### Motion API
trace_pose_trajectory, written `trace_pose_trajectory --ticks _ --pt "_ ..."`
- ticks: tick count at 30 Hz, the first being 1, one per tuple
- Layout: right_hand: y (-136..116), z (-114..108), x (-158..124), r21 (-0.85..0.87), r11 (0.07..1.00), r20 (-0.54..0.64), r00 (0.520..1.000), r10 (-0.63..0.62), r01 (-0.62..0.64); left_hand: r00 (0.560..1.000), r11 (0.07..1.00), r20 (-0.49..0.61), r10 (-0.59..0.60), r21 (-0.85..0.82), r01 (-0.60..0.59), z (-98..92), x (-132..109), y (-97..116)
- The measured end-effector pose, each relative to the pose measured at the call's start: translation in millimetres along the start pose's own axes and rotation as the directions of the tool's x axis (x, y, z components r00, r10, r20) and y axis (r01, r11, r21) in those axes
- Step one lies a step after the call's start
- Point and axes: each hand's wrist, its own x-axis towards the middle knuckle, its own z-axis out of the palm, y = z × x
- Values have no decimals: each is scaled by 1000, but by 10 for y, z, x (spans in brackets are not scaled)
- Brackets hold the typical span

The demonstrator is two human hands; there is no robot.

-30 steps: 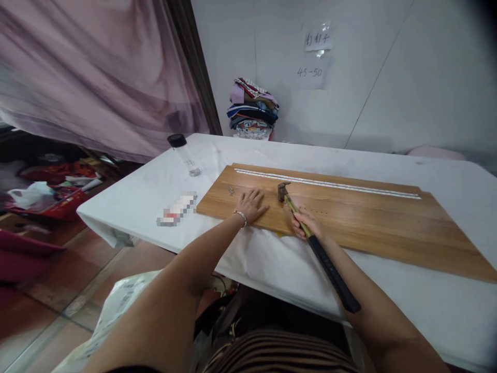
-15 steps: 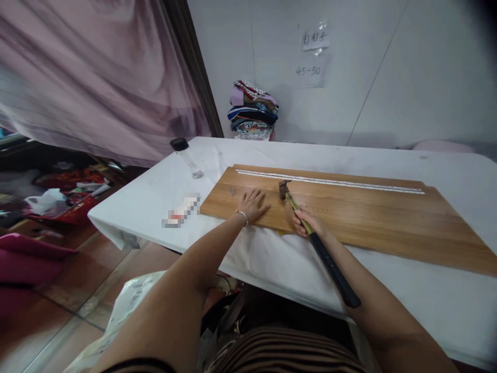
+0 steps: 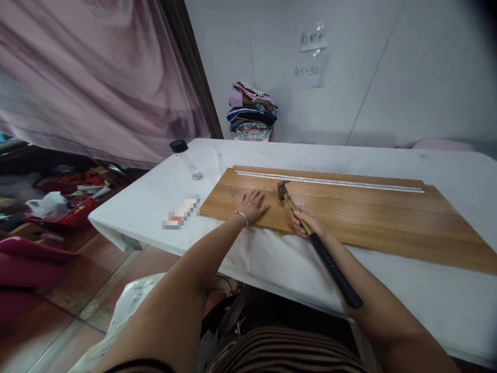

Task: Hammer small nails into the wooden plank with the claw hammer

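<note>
A long wooden board (image 3: 373,217) lies flat across the table. My left hand (image 3: 251,206) rests on its left part with the fingers spread. Wrapped round the yellow handle of a claw hammer (image 3: 330,264) is my right hand (image 3: 306,223). The hammer's rusty head (image 3: 282,190) is over the board, just right of my left hand; I cannot tell whether it touches the wood. A small pile of nails (image 3: 232,192) sits beyond my left fingertips. Several small dark dots run in a row along the board, right of the hammer.
White strips (image 3: 330,182) lie along the board's far edge. On the white table (image 3: 140,207) stand a clear bottle with a black lid (image 3: 187,160) and a blurred-out item (image 3: 180,212). Folded clothes (image 3: 252,111) are stacked by the wall, and a pink curtain (image 3: 116,77) hangs at left.
Both hands and the hammer hold nearly the same places. The view has shifted very slightly.
</note>
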Motion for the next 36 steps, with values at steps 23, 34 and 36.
trace_pose_trajectory --ticks 23,34,36 --pt "46 -52 32 5 1000 20 1000 14 -14 1000 1000 17 -7 16 7 -4 7 2" --pt "30 -49 29 -5 1000 2 1000 16 -16 1000 1000 13 -6 1 6 24 20 -11" --pt "33 -49 29 -4 1000 0 1000 20 -20 1000 1000 19 -13 -4 13 18 17 -6"
